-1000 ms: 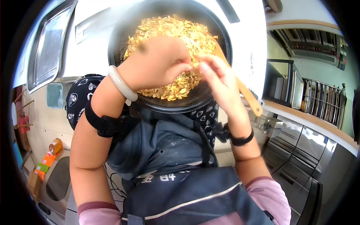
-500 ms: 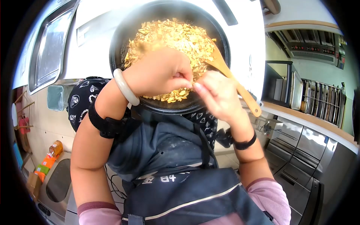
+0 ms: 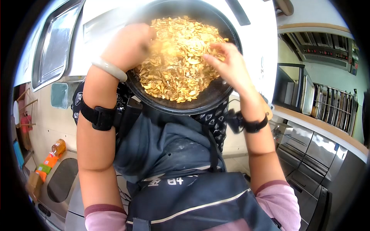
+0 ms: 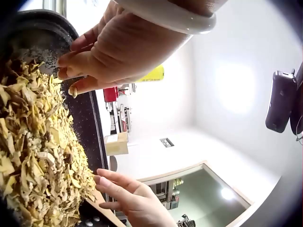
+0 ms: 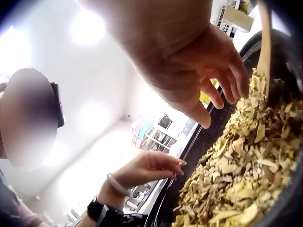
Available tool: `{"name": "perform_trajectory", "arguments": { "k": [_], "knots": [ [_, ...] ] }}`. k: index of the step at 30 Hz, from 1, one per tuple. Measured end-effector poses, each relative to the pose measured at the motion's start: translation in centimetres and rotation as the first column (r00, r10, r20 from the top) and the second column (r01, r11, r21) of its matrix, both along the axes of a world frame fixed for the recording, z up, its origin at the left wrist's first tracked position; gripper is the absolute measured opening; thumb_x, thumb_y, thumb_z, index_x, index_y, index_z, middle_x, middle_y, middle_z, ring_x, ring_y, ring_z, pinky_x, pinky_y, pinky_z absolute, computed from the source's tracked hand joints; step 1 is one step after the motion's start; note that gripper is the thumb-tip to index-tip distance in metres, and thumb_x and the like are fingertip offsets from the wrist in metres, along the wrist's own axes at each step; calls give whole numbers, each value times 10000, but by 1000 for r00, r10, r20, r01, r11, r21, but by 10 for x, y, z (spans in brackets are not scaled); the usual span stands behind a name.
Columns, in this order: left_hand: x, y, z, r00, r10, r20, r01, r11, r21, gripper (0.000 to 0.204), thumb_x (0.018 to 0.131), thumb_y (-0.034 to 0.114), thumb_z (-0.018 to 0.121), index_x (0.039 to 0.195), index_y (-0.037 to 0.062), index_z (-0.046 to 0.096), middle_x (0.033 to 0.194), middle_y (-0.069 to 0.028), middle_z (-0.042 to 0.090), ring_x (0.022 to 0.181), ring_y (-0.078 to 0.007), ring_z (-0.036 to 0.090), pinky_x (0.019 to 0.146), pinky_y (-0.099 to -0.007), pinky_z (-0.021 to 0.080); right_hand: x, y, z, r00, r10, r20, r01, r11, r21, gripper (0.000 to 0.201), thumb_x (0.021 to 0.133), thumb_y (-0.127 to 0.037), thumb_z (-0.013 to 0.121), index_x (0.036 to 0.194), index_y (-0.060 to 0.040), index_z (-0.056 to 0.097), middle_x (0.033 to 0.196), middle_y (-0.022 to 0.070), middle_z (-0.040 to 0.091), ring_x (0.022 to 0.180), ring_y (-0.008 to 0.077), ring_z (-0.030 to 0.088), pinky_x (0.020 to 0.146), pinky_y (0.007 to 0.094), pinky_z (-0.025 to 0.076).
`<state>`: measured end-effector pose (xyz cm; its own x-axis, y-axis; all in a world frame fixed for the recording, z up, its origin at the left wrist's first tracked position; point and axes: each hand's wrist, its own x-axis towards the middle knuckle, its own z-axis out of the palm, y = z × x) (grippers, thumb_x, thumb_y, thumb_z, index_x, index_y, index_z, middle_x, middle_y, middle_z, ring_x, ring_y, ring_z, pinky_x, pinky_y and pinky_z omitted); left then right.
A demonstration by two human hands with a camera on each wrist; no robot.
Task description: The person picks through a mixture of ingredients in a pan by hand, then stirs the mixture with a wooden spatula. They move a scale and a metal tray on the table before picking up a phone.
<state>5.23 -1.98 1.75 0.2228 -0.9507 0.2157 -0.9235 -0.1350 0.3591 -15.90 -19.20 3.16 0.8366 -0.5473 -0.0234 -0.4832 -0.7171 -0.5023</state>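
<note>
A wide black pan [image 3: 181, 109] holds a heap of dry yellow-brown flakes [image 3: 189, 57], thin and chip-like. Over the pan's left side hovers my left hand [image 3: 131, 44], its loosely bent fingers pointing down near the rim; a pale speck sits at one fingertip [image 4: 73, 91]. My right hand [image 3: 231, 63] hangs above the right part of the heap, thumb and fingers spread apart and curved, with nothing seen between them. A wooden spatula [image 5: 266, 52] stands with its blade in the flakes; in the head view my right forearm covers most of it.
A metal tray [image 3: 52, 46] lies on the white counter to the left. A dark, flat handle-like piece [image 3: 237, 11] is beyond the pan's right rim. Below on the left are a teal bin [image 3: 59, 95] and an orange-filled bottle [image 3: 59, 147]. Steel drawers [image 3: 302, 142] stand at right.
My hands, fingertips together over the front of the pan half a second ago, have moved apart: the left to the far left side, the right back over the right side, its forearm now covering the spatula.
</note>
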Motion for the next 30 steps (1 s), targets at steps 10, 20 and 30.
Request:
{"name": "perform_trajectory", "arguments": {
  "k": [10, 20, 30],
  "knots": [
    [-25, -10, -4, 996, 76, -50, -49, 911, 411, 508, 506, 41, 810, 933, 11, 537, 935, -181, 604, 938, -348, 580, 811, -375, 487, 29, 24, -14, 995, 28, -91, -19, 996, 92, 516, 772, -134, 671, 1226, 28, 486, 1223, 247, 448, 1059, 353, 530, 961, 361, 412],
    [-16, -24, 1, 956, 47, -288, 30, 966, 256, 327, 574, -11, 728, 856, -8, 563, 812, -165, 589, 797, -329, 575, 718, -363, 468, 58, 30, -15, 896, 385, 220, -353, 920, -172, 324, 768, -87, 590, 1087, -30, 613, 1146, 152, 571, 1054, 324, 534, 928, 391, 415],
    [-13, -26, -20, 946, -64, -317, 50, 997, -52, 351, 676, -40, 655, 1022, -7, 605, 882, -180, 611, 829, -314, 599, 749, -341, 487, 24, 23, 2, 915, 374, -148, -385, 922, -48, 124, 745, -163, 620, 750, -59, 688, 750, 121, 642, 829, 303, 590, 773, 398, 465]
  ]
}}
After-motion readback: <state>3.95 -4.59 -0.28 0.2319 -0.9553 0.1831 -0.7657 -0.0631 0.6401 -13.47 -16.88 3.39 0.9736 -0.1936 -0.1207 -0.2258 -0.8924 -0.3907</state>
